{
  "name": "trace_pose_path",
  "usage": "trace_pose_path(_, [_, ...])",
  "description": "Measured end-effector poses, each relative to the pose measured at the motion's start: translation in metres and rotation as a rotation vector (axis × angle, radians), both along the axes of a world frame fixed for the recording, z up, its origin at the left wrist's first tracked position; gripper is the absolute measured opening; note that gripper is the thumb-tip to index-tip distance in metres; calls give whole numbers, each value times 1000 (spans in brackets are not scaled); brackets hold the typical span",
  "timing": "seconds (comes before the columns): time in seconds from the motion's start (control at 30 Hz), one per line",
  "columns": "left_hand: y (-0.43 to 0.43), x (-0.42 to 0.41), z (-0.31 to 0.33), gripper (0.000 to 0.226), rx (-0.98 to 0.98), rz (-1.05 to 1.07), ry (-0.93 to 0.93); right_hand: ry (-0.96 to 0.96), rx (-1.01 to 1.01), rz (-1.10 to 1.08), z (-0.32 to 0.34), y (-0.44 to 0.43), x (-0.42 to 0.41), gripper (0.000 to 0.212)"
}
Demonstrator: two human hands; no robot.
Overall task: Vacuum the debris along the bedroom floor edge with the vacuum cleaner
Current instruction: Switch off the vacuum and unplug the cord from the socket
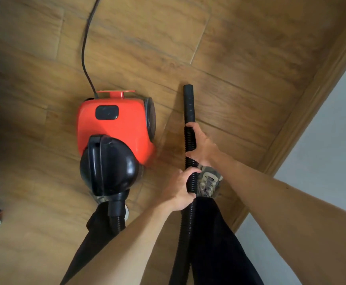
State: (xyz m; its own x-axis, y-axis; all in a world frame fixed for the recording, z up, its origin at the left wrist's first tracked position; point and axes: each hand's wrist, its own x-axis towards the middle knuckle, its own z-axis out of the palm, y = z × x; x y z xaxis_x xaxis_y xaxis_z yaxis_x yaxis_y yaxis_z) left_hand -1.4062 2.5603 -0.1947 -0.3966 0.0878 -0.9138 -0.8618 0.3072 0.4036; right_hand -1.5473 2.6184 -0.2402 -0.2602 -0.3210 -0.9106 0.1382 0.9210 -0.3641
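Red-and-black vacuum cleaner (pixel 114 138), black ribbed hose (pixel 189 140), brown wood-grain floor (pixel 219 48), white wall (pixel 332 140).

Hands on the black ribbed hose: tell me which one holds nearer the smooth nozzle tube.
The right hand, its grip just below the smooth black nozzle tube. The left hand grips the black ribbed hose further back, nearer the person.

Bare forearms (pixel 271 192), black trousers (pixel 219 243), olive lace-up shoe (pixel 208 183).
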Motion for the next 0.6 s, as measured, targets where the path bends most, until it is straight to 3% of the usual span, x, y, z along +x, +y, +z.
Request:
trace_pose_path(0.3, [-18, -10, -7, 64, 69, -34, 17, -12, 37, 52, -7, -1, -1, 88])
trace_pose_path(0.6, [-78, -71, 61, 36, -19, -80, 134, 94, 36, -14, 65, -22, -42, 71])
